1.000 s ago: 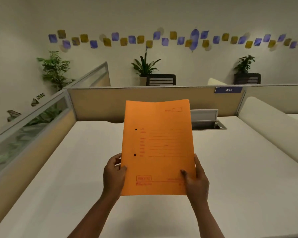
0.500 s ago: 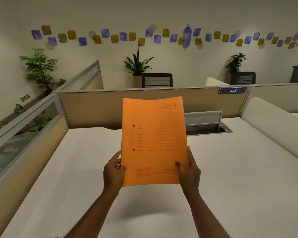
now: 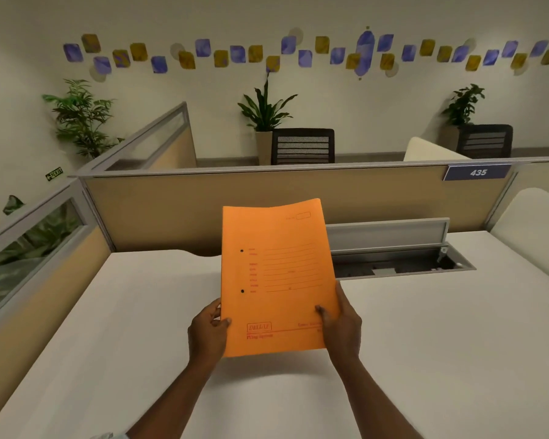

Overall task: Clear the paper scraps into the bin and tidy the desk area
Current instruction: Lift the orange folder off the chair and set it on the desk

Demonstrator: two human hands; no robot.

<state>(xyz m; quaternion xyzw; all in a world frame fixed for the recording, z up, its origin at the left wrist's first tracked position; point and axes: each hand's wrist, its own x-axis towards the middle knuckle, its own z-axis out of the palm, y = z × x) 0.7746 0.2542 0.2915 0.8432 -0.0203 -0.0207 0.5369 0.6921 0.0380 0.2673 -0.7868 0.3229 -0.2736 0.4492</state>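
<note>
An orange file folder (image 3: 276, 274) with red printed lines and two punch holes is held upright above the white desk (image 3: 425, 343), its front facing me. My left hand (image 3: 207, 331) grips its lower left edge, thumb on the front. On the lower right edge sits my right hand (image 3: 341, 321), fingers on the front of the folder. No paper scraps and no bin are in view.
An open cable tray (image 3: 393, 264) with a raised grey lid is set into the desk behind the folder. Tan partition walls (image 3: 203, 210) enclose the desk at the back and left. A label reading 435 (image 3: 477, 172) hangs at the right. Chairs and potted plants stand beyond.
The folder and both hands have moved away from me and slightly lower over the desk. My view has shifted a little, and both grips are unchanged.
</note>
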